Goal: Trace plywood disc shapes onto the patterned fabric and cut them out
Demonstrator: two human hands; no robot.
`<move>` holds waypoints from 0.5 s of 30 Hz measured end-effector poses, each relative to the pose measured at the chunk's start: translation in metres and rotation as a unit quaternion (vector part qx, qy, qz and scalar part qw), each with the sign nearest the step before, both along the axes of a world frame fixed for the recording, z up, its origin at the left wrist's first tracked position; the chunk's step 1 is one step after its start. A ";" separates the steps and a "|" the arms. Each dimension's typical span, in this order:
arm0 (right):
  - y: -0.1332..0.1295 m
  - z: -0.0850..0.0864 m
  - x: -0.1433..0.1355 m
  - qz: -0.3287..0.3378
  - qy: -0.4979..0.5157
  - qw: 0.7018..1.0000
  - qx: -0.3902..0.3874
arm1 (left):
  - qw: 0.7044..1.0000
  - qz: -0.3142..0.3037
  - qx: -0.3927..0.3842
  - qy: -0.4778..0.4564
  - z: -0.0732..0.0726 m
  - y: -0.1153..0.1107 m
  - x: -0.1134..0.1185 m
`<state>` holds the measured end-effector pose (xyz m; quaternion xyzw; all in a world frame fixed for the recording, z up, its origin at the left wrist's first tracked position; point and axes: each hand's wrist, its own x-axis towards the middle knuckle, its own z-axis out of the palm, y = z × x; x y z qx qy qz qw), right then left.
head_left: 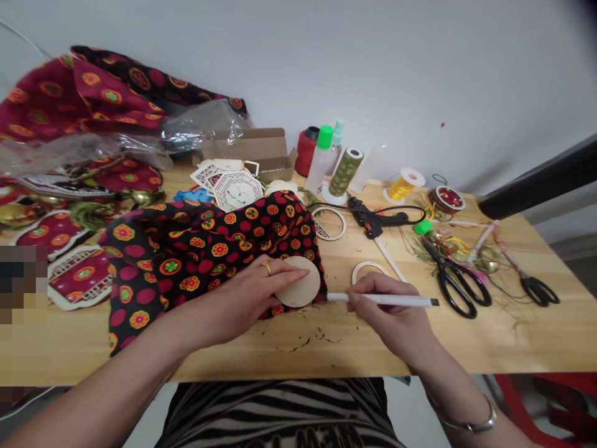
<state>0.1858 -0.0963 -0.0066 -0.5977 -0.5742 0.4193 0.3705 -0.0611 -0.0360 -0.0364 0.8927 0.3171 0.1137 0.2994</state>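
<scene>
Black cloth with red and orange flower circles (186, 249) lies crumpled on the wooden table. On its right end rests a pale round disc (301, 287), pressed flat by the stretched fingers of my left hand (247, 292), which wears a ring. Pinched between the fingertips of my right hand (396, 311) is a white pen (396, 300). The pen lies nearly level, its left end beside the cloth's right edge, close to the disc. Just behind my right hand a pale ring (370, 271) is partly hidden.
Behind are a glue gun (373, 218), a wooden ring (330, 224), bottles (321, 158) and thread spools (347, 171). Black scissors (459, 283) and smaller ones (538, 289) lie right. Cut-out frames (237, 190), a cardboard box (261, 149) and more patterned cloth (51, 99) stand left and back.
</scene>
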 end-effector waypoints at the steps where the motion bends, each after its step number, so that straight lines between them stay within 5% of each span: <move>1: -0.002 0.001 -0.002 0.007 -0.006 1.000 0.011 | 1.000 -0.003 -0.001 0.001 0.000 0.000 0.000; 8: -0.015 -0.003 -0.037 0.120 -0.110 0.979 0.123 | 1.000 -0.012 0.002 -0.012 -0.004 0.000 -0.007; 15: -0.014 -0.016 -0.050 0.160 -0.146 0.948 0.234 | 1.000 -0.015 -0.007 -0.020 -0.001 -0.001 -0.007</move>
